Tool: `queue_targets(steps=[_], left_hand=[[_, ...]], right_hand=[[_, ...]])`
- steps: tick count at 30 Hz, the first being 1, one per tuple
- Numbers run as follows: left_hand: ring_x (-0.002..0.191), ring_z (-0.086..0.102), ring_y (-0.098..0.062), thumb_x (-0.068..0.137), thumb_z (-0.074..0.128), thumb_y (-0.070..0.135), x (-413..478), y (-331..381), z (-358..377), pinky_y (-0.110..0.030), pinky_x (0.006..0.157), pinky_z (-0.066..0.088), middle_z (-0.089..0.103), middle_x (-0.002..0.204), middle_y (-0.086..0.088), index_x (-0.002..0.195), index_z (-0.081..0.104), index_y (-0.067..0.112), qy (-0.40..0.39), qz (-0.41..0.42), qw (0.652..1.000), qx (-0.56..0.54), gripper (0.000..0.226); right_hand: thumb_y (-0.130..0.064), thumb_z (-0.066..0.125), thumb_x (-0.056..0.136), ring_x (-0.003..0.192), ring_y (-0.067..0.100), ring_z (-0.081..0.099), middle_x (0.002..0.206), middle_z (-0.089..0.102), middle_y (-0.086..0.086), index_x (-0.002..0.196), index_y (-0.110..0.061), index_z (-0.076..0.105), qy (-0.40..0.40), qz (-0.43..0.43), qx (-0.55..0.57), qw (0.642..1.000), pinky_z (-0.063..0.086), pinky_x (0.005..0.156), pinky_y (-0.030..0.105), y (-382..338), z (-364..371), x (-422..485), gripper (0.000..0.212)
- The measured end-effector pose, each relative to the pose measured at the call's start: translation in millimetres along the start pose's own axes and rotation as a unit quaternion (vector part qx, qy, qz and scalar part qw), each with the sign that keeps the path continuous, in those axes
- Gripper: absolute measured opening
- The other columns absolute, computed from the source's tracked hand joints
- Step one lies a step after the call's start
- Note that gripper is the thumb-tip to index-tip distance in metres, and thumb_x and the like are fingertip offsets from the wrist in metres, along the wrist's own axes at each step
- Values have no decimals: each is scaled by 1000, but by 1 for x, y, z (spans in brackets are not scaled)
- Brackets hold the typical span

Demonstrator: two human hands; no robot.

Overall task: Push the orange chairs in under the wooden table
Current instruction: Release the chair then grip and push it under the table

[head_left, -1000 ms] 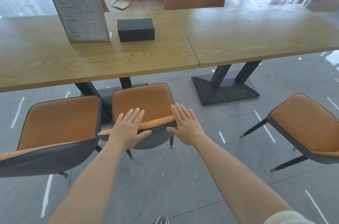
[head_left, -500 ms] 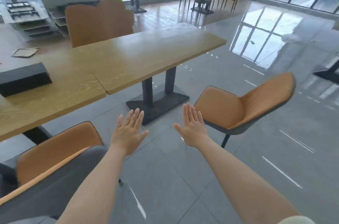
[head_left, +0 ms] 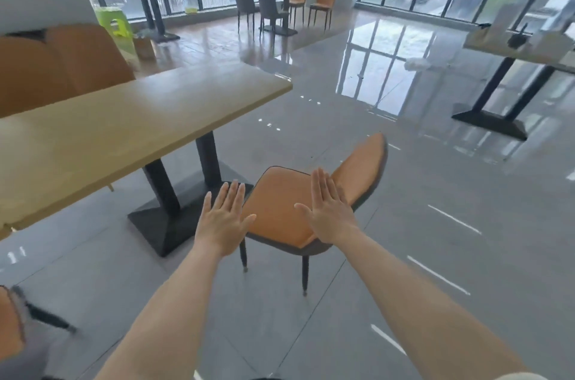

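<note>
Beyond the near end of the wooden worktop (head_left: 130, 127), an orange chair (head_left: 280, 211) stands out on the grey floor (head_left: 435, 255), just beside the worktop's black pedestal base (head_left: 161, 224) and not tucked under the top. Both hands are raised flat with fingers spread, grasping nothing: the left hand (head_left: 222, 218) hovers in front of the seat's near-left edge, and the right hand (head_left: 329, 211) overlaps the seat and the lower part of the backrest, so part of the seat is hidden behind it. Whether either palm touches the chair cannot be told from this angle. At the lower left corner a second orange chair (head_left: 9, 323) is cut off by the frame and blurred, only a sliver of seat and a dark leg showing. Behind the worktop, the orange backs of two more chairs (head_left: 62, 65) rise, their seats hidden. The far right table (head_left: 516, 46) is smeared.
</note>
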State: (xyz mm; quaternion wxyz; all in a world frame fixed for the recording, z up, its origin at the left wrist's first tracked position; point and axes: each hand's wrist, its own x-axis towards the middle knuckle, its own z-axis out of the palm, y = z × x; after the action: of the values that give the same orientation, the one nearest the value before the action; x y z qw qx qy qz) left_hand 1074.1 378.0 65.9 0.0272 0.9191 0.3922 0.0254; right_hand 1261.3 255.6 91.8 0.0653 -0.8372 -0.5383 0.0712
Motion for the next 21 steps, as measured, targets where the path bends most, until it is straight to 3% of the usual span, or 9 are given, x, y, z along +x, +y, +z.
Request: queue_targets(steps=[8,16,21], left_hand=[[145,-13,-19,96,15,52,137,78,29,-41,116,-10,-14,157,-3,144,-17,17,-8,6,1000,4,67],[144,-14,-17,97,16,50,264,136,41,-38,115,-12,-15,157,-1,143,-18,17,-3,-46,999,-24,66],[145,-12,-18,97,16,50,297,163,47,-39,117,-9,-13,157,-3,143,-18,16,-23,-100,995,-21,67]], right_hand=[[-55,17,94,142,18,-20,153,-25,3,139,-14,-27,3,3,-4,1000,-13,114,36,119,-16,108,74],[-50,18,96,141,18,-21,153,-26,4,130,-14,-34,-40,-48,-17,998,-12,116,36,213,-38,220,72],[-48,20,97,142,17,-18,154,-23,5,138,-11,-27,-53,-98,-18,994,-10,117,35,257,-47,268,73]])
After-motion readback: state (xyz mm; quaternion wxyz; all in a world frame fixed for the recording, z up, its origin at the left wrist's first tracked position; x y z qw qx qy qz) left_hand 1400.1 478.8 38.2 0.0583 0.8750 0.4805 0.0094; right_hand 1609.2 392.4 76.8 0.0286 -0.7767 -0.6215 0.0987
